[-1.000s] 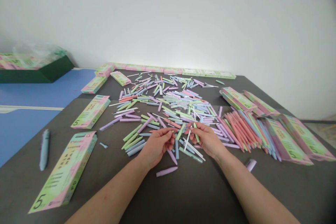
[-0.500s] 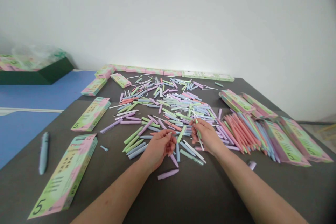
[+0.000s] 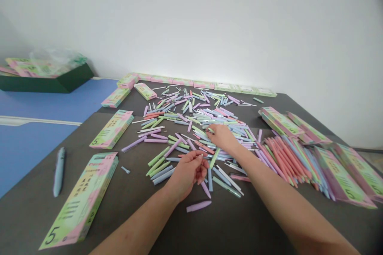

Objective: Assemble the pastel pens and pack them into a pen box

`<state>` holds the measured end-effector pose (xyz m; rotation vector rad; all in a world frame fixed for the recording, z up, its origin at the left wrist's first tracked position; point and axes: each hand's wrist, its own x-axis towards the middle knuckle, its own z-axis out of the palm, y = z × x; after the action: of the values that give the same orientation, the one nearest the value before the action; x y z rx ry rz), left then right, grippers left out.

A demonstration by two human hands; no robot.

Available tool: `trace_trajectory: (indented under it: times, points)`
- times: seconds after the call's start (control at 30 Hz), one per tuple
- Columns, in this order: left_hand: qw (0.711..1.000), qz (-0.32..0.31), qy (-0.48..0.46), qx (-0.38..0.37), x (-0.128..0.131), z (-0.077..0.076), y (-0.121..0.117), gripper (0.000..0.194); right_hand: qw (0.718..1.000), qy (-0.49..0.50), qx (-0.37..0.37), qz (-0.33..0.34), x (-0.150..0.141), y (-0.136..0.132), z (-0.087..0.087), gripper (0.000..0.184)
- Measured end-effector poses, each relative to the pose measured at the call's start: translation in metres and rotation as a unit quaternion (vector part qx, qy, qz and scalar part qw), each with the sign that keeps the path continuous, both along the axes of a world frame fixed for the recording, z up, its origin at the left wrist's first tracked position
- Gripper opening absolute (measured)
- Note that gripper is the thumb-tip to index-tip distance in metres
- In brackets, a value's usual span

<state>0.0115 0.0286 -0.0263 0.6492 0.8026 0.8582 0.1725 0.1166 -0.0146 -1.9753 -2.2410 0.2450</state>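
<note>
My left hand [image 3: 191, 169] is closed near the front of a pile of loose pen parts, thumb and fingertips pinched on a tiny pale thing too small to name. Farther into the pile, my right hand [image 3: 223, 138] reaches with curled fingertips on a green pen barrel [image 3: 211, 130]; its fingers are partly hidden. Another green pen barrel [image 3: 214, 158] lies between the hands. White refills [image 3: 230, 180] and blue barrels lie below the right forearm. Nearer to me rests a single purple pen barrel [image 3: 198, 206].
Printed pen boxes [image 3: 80, 199] line the left side and the back edge. A bundle of coloured pens [image 3: 285, 159] lies at right beside more boxes [image 3: 344, 173]. A blue pen [image 3: 59, 171] lies far left. A dark green tray [image 3: 72, 77] stands on the blue table [image 3: 38, 139].
My right hand has moved away from my left hand, forward into the pile; the green barrel and white refill it held have left its fingers. My left hand stays pinched, almost in place.
</note>
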Motion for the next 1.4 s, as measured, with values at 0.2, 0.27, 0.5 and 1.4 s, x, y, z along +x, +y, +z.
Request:
trace_trajectory:
  times: [0.2,0.27,0.5,1.4]
  points:
    - [1.0,0.017,-0.004,0.008,-0.001,-0.001,0.002,0.014,0.999,-0.047,-0.018,0.014,-0.015,0.017,0.001,0.031]
    - [1.0,0.017,0.003,0.01,-0.002,0.0,0.002,0.016,0.998,-0.055,-0.022,0.02,-0.016,0.019,0.002,0.031]
    - [0.999,0.035,0.003,0.028,-0.001,-0.002,0.003,0.019,0.998,-0.049,-0.029,0.027,-0.017,0.018,0.003,0.031]
    - [0.982,0.074,-0.041,0.169,-0.008,0.017,0.004,0.027,0.673,0.722,-0.161,-0.011,-0.01,-0.106,0.014,0.025]
